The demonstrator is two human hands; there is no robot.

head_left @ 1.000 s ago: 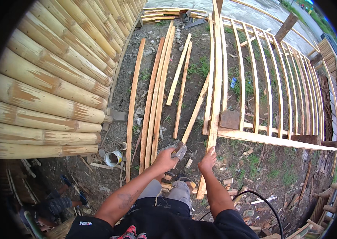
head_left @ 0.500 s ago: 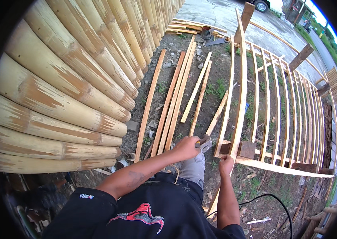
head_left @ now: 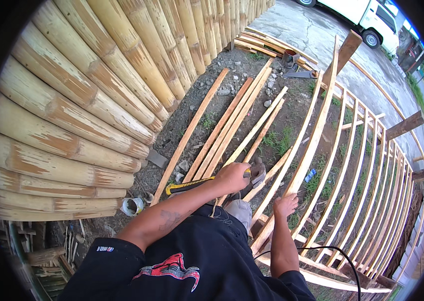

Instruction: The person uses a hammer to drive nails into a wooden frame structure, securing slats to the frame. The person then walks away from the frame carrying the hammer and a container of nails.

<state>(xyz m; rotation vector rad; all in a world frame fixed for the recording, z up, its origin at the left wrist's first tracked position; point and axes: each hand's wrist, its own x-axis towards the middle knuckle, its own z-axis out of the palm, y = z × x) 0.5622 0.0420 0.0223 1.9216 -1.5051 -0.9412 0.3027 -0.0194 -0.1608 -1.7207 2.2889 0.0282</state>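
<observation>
Hammer sits gripped in the left hand, head pointing right.

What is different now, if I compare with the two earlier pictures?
The view has swung, bringing more of the white vehicle into sight. The right hand, at the long plank, has moved forward past the near beam. The hammer now shows its yellow-and-black handle. Unchanged: the left hand grips the hammer, and loose strips lie on the ground.
</observation>
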